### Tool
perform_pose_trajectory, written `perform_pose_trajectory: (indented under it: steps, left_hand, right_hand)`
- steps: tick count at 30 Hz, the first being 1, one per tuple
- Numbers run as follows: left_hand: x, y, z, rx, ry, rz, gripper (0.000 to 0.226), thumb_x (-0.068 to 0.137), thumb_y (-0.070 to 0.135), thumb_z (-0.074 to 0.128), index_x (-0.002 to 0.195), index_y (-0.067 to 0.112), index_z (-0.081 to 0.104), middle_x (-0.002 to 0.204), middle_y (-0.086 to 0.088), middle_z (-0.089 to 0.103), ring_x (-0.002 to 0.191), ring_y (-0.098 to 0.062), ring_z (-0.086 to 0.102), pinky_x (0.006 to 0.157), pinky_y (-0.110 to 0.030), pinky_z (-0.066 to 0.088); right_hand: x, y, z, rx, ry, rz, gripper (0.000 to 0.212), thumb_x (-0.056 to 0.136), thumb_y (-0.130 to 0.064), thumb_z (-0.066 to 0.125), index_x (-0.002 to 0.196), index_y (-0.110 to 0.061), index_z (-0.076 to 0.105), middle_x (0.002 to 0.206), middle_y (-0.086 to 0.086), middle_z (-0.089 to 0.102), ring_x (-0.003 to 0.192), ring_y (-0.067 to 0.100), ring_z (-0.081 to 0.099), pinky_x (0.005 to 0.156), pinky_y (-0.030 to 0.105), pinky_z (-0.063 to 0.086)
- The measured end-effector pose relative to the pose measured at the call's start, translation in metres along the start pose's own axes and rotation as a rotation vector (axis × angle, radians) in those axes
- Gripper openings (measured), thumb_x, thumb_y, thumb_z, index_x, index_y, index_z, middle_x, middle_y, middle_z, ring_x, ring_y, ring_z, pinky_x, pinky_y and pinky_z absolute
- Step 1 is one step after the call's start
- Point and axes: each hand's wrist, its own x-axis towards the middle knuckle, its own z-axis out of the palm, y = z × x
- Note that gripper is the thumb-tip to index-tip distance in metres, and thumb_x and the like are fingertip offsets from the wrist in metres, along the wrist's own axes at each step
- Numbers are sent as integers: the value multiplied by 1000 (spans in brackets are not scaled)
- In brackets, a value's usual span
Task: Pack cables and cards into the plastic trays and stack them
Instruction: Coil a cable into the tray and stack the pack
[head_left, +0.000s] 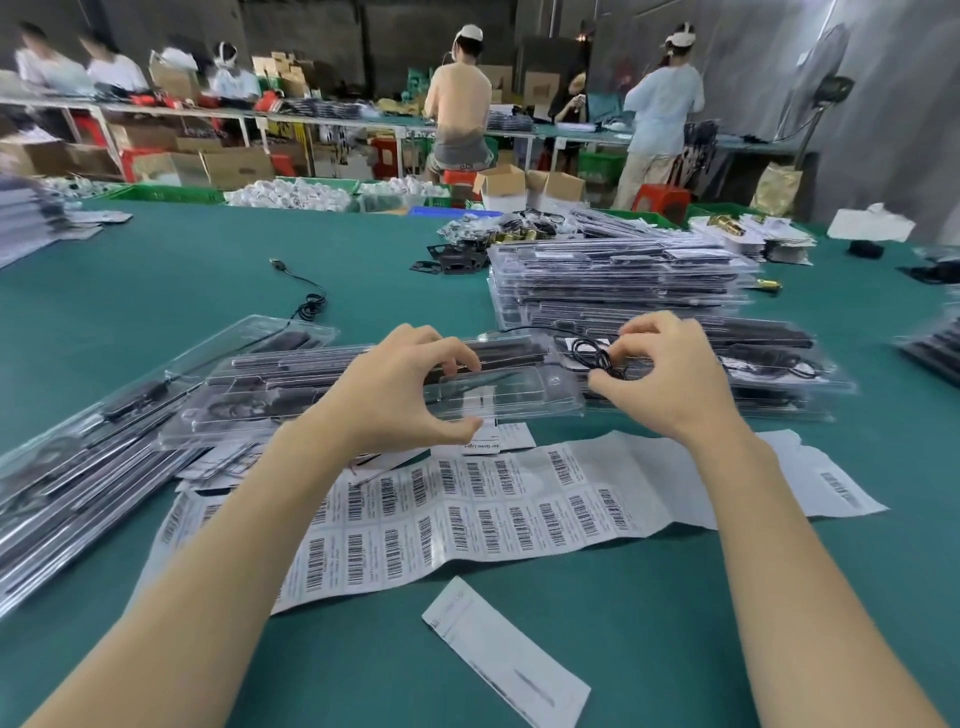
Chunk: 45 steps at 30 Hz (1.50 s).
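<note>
From the head view, both hands work over a clear plastic tray (467, 387) that lies in the middle of the green bench (156, 291), its long axis running left to right across the person's front. The left hand (400, 389) grips the tray around its middle, fingers curled over the far long edge and thumb hooked under the near edge, the forearm coming in from the near left corner. The right hand (660, 374) is at the tray's right end, thumb and fingertips pinched on a thin black cable (597, 358) bundled in a small loop; a strand trails off leftward along the tray's far edge. The loop sits just at or above the tray's right end, so the right hand is the nearer one to the pocket it has to fill, and the move ahead looks like a short press down and leftward into that end, with the left hand steadying. Whether the loop already touches the tray floor I cannot tell.

A tall stack of filled trays (623, 280) stands just beyond the right hand toward the far right. More trays (78, 467) fan out along the left edge. A barcode label sheet (467, 509) lies flat just nearer than the tray, with a paper strip (506, 654) near the front edge. A loose cable (306, 296) lies farther back, left of centre.
</note>
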Motion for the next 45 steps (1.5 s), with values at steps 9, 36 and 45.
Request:
perform_pose_trajectory:
  steps: [9,36,45]
  left_hand:
    - [2,9,-8,208,42,-35,45,84,20,64,123,34,46,114,9,53,101,-19,50,75,-35,42]
    - [17,22,-24,-277,495,-479,41,91,57,59,73,20,54,63,13,58,60,-6,52,58,-25,41]
    - [15,62,1,-982,-334,-402,61,85,63,66,116,11,58,115,-10,68,90,-25,76,78,-35,62]
  right_hand:
    - [0,-18,-13,320,-236,155,25,92,-40,64,74,-23,66,61,-12,69,50,3,60,59,25,45]
    - [0,-61,-6,1408,-149,702,22,98,-27,64,89,-7,62,55,-3,58,35,4,40,50,19,52]
    - [-24,-82,25,1560,-272,690,16,94,-26,68,83,-14,68,71,-1,68,60,10,66,59,26,57]
